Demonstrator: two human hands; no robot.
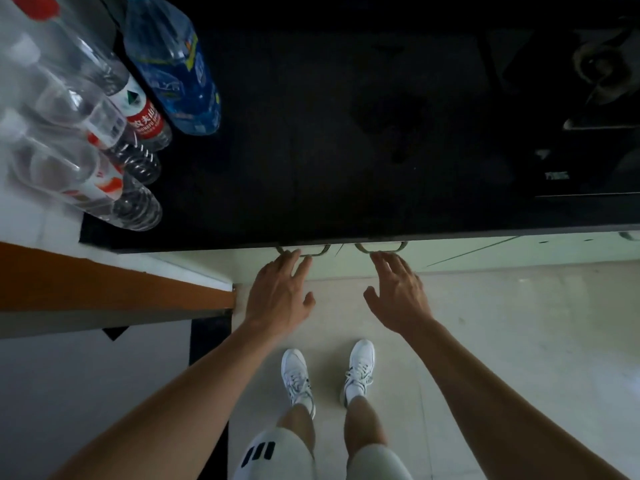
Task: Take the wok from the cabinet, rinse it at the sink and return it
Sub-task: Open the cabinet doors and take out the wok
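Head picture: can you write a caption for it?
Left hand and right hand reach for cabinet handles under a dark counter.

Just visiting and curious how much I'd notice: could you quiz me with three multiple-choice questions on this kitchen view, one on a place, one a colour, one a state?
1. Where do the bottles stand? A) on the floor B) at the left end of the counter C) in a sink
2. What colour are the shoes? A) white B) red C) black
3. How are the left hand and right hand? A) holding a wok B) clenched fists C) open, by the cabinet handles
Answers: B, they crowd the dark counter's left end; A, both are white; C, fingers are spread near the handles.
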